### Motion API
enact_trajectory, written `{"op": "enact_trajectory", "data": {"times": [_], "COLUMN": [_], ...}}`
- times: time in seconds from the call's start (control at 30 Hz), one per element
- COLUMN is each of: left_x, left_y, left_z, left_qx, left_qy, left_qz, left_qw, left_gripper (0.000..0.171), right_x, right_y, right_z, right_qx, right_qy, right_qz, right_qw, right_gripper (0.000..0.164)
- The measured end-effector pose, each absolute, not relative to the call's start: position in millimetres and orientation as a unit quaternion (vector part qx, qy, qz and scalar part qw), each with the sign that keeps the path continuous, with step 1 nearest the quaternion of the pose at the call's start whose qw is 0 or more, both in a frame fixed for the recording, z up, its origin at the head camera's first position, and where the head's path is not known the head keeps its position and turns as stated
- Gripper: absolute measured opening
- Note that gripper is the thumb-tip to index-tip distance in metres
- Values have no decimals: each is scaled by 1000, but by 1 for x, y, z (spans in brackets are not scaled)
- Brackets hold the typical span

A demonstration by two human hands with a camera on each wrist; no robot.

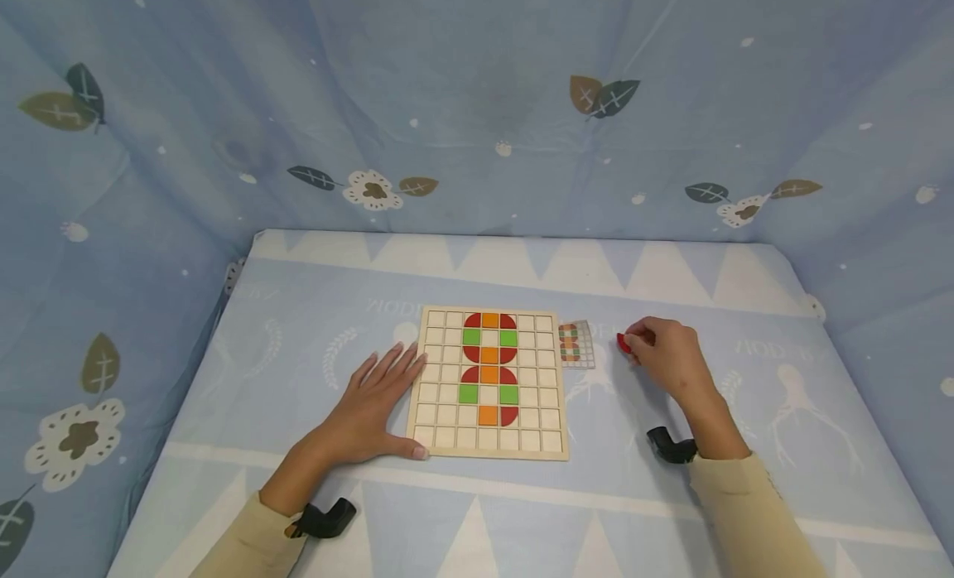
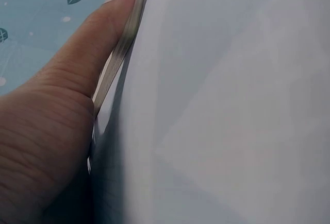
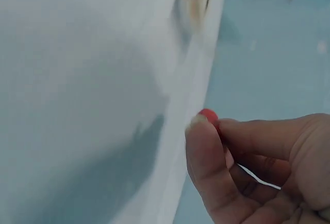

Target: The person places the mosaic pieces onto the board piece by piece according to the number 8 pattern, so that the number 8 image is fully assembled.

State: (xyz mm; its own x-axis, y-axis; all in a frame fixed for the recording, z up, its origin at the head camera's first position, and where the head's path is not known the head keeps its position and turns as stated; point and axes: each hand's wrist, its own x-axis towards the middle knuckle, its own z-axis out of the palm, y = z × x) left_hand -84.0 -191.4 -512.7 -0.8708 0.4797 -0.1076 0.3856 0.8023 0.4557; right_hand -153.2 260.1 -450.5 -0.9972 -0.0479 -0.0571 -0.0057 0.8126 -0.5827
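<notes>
Head view shows the left hand [image 1: 376, 400] lying flat with straight fingers, thumb against the near edge of the wooden grid board [image 1: 489, 382] on the surface. The right hand [image 1: 667, 358], just right of the pattern card [image 1: 577, 344], has its grip pinched on a red tile [image 1: 623, 342]. Judging by the unfinished figure, this is mid-pattern: the tile likely needs carrying over and seating in the open cell left of the bottom orange square [image 1: 488, 414].

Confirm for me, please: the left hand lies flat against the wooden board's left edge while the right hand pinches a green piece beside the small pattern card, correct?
Not quite. The piece pinched by the right hand is red, not green, as the head view shows. The left hand does lie flat against the wooden board, and the pattern card is beside it.
</notes>
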Motion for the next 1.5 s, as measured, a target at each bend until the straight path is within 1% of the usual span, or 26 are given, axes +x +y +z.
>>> {"op": "enact_trajectory", "data": {"times": [0.4, 0.63, 0.83, 1.13, 1.37, 1.5], "left_x": [-85, -85, -85, -85, -85, -85], "left_y": [-191, -190, -191, -193, -193, -194], "left_z": [-513, -515, -514, -514, -512, -512], "left_qx": [226, 227, 227, 232, 232, 232], "left_qy": [944, 942, 943, 942, 943, 943], "left_qz": [215, 220, 216, 216, 214, 214], "left_qw": [110, 113, 113, 109, 110, 109], "left_gripper": [138, 138, 138, 138, 137, 137], "right_x": [-134, -123, -113, -105, -101, -98], "right_y": [163, 118, 97, 77, 73, 72], "right_z": [-444, -450, -460, -471, -475, -473], "right_qx": [-143, -206, -228, -242, -233, -232], "right_qy": [900, 887, 877, 887, 904, 916], "right_qz": [-401, -393, -395, -367, -330, -304], "right_qw": [97, 131, 150, 139, 137, 122], "right_gripper": [2, 9, 13, 16, 19, 21]}}
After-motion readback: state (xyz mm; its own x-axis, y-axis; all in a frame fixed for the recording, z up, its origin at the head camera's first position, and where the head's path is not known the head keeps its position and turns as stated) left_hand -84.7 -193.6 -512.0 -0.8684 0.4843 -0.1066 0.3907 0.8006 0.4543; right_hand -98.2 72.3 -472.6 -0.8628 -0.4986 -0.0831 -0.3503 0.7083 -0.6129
